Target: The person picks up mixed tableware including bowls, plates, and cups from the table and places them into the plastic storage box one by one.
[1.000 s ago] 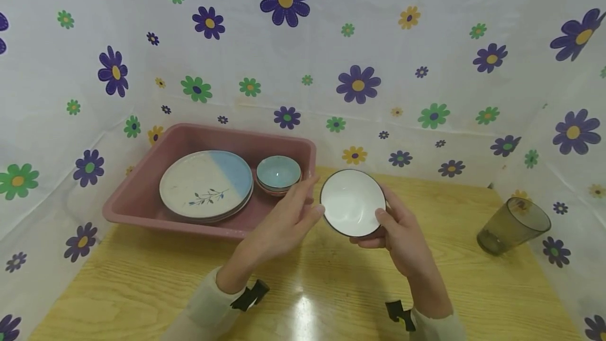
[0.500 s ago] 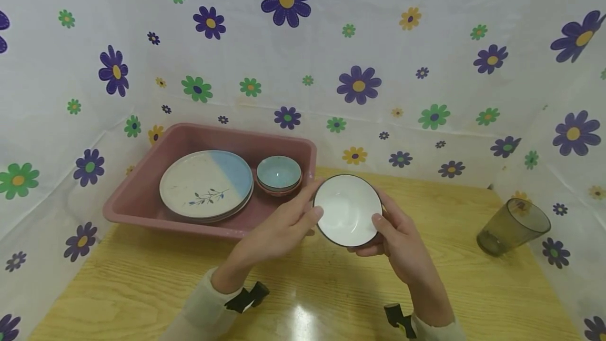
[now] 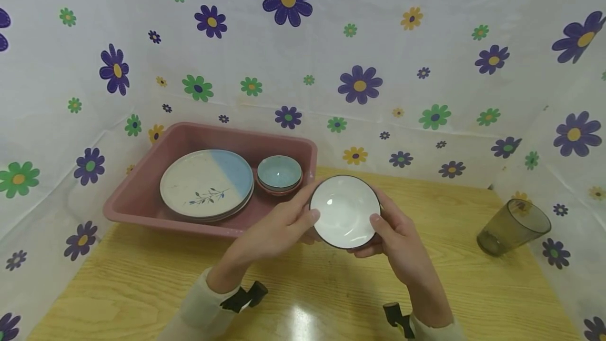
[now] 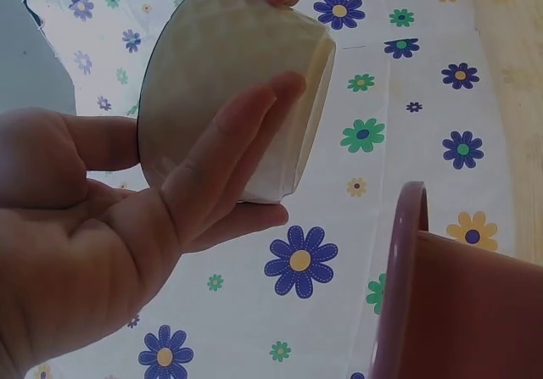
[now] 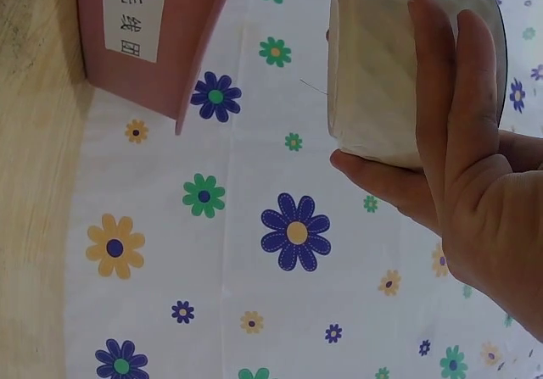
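Between both hands, above the wooden table, is a white bowl (image 3: 344, 209) with a dark rim, its inside tilted toward the head camera. My left hand (image 3: 279, 228) grips its left side, thumb at the rim and fingers along the outside. On the opposite side my right hand (image 3: 402, 236) holds it, thumb over the rim and fingers underneath. In the left wrist view the bowl's outer wall (image 4: 212, 65) has a faint diamond pattern, with left fingers spread across it. The right wrist view has the right fingers (image 5: 434, 82) laid along the same wall.
A pink basin (image 3: 134, 193) at the left back holds stacked plates (image 3: 189, 183) and a stack of small bowls (image 3: 279, 172), the top one pale blue. A tinted glass tumbler (image 3: 511, 228) stands tilted in view on the right of the wooden table (image 3: 473, 288). Flowered cloth surrounds the table.
The bowl has moved slightly left and down with the right hand. My left hand, at first apart from the bowl's wall, now grips its left side.
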{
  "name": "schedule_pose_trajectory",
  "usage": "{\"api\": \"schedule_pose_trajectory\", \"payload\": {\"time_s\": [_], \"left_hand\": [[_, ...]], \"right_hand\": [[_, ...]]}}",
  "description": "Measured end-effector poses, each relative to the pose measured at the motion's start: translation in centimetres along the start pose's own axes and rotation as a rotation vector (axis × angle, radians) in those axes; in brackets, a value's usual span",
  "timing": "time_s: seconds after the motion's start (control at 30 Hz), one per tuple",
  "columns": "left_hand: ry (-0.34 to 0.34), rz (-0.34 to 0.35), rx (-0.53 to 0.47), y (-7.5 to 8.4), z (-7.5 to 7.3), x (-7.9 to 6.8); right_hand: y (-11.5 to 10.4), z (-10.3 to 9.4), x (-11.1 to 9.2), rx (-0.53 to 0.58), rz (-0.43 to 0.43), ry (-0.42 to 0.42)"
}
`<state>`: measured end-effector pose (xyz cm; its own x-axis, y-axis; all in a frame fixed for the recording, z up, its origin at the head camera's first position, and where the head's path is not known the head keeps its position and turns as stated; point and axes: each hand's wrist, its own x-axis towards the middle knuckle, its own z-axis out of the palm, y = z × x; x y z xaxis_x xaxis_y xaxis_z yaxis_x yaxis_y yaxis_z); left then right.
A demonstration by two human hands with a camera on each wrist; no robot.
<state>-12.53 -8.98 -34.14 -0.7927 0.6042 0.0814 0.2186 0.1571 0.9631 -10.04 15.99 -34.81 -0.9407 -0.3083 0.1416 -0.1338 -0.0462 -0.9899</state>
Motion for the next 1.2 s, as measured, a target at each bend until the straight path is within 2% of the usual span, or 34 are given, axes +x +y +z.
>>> {"api": "schedule_pose_trajectory", "payload": {"time_s": [0.3, 0.57, 0.7, 0.9, 1.2], "left_hand": [[0.068, -0.025, -0.068, 0.0, -0.2, 0.1], [0.192, 0.005, 0.015, 0.0, -0.5, 0.2], [0.235, 0.002, -0.008, 0.0, -0.8, 0.2], [0.314, -0.073, -0.088, 0.0, -1.2, 0.5], [0.314, -0.041, -0.180, 0.0, -2.3, 0.2]], "right_hand": [[-0.1, 0.6, 0.8, -0.032, -0.003, 0.048], [-0.2, 1.2, 1.7, -0.055, 0.004, 0.088], [0.0, 1.5, 2.1, -0.052, -0.007, 0.103], [0.1, 2.0, 2.8, -0.019, -0.023, 0.140], [0.2, 3.2, 3.6, 0.046, -0.061, 0.147]]}}
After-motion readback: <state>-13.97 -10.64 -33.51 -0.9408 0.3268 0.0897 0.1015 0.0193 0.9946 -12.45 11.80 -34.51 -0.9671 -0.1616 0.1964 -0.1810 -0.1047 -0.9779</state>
